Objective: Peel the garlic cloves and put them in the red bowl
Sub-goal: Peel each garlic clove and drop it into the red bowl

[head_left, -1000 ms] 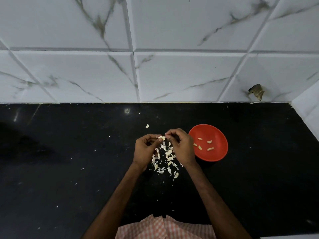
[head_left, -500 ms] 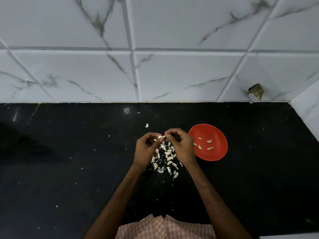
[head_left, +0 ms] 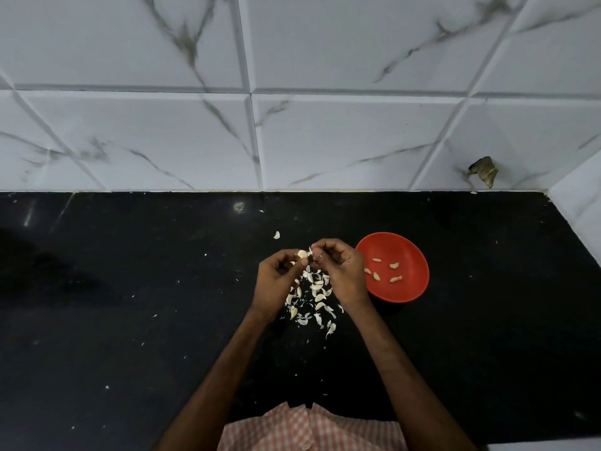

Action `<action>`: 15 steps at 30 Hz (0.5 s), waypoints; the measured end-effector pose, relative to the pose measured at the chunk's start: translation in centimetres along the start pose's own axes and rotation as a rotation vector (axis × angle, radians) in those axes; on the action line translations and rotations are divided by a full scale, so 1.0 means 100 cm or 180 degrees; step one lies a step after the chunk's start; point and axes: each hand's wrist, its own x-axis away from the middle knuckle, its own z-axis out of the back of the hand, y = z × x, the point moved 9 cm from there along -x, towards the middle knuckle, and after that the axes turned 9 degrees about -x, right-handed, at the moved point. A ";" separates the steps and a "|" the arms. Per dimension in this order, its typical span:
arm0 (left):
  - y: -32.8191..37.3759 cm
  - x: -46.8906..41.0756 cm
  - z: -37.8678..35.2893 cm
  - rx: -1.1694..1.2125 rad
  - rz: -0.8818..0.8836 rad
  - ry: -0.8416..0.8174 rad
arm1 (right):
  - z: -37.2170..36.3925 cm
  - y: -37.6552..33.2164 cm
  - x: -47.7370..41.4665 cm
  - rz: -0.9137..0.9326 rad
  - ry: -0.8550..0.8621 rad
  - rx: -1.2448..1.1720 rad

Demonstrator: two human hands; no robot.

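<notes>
Head: L hand (head_left: 276, 281), R hand (head_left: 344, 275) pinch clove (head_left: 302, 254).

Dim, even light; black worktop (head_left: 130, 320) shows faint glare far left; tile lines (head_left: 292, 91) bow toward the edges.

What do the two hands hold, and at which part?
One garlic clove: the left hand pinches its left side, the right hand pinches its right end.
</notes>
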 end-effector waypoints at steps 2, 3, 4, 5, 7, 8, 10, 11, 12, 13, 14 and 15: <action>-0.002 0.000 -0.002 -0.0104 0.0026 -0.0044 | 0.000 0.001 -0.001 -0.0031 0.0036 -0.0054; -0.005 0.000 -0.002 -0.0191 0.0043 -0.0064 | 0.001 0.000 -0.001 -0.0026 0.0079 -0.0085; -0.008 -0.001 -0.001 -0.0264 0.0068 -0.0071 | 0.002 -0.002 -0.002 -0.0007 0.0120 -0.0122; -0.011 -0.001 0.001 -0.0318 0.0089 -0.0072 | 0.003 -0.003 -0.003 0.0023 0.0146 -0.0132; -0.014 -0.001 0.003 -0.0383 0.0107 -0.0066 | 0.005 -0.005 -0.005 0.0117 0.0143 -0.0056; -0.015 -0.001 0.004 -0.0389 0.0106 -0.0052 | 0.007 -0.006 -0.006 0.0188 0.0143 0.0035; -0.013 0.000 0.005 -0.0342 0.0097 -0.0006 | 0.012 -0.002 -0.006 0.0255 0.0155 0.0269; -0.013 0.000 0.006 -0.0290 0.0097 0.0011 | 0.014 0.002 -0.006 0.0229 0.0145 0.0427; -0.013 0.000 0.006 -0.0237 0.0100 0.0032 | 0.016 0.008 -0.005 0.0180 0.0122 0.0638; -0.013 -0.001 0.007 -0.0190 0.0099 0.0054 | 0.018 0.014 -0.003 0.0123 0.0101 0.0942; -0.014 -0.001 0.009 -0.0171 0.0111 0.0082 | 0.021 0.022 -0.002 0.0068 0.0077 0.1260; -0.015 -0.001 0.010 -0.0166 0.0140 0.0114 | 0.024 0.028 -0.001 0.0044 0.0068 0.1592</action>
